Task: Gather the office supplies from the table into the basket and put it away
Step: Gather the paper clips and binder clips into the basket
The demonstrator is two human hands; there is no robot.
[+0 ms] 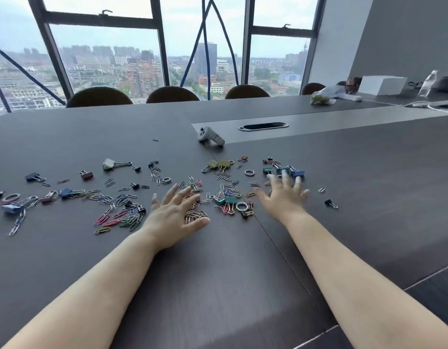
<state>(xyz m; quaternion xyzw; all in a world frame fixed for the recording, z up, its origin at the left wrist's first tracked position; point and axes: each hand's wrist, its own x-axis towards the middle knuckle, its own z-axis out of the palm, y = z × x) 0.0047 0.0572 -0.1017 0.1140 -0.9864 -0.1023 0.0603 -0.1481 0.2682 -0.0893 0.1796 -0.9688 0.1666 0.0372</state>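
Note:
Coloured paper clips [122, 217], binder clips [226, 163] and small metal rings [249, 172] lie scattered across the dark table [218, 273]. My left hand [175, 217] lies flat with spread fingers on a clump of paper clips near the middle. To its right, my right hand [284, 197] is also spread open, its fingertips close to blue and teal binder clips [291, 170]. Between the two hands sits a small pile of clips with a white ring [241, 206]. No basket is in view.
A white handheld controller [210, 137] lies beyond the clips, beside a cable slot [263, 126]. A plastic bag [323, 95], a white box [381, 85] and cables sit at the far right. Chair backs [172, 94] line the far edge before the windows.

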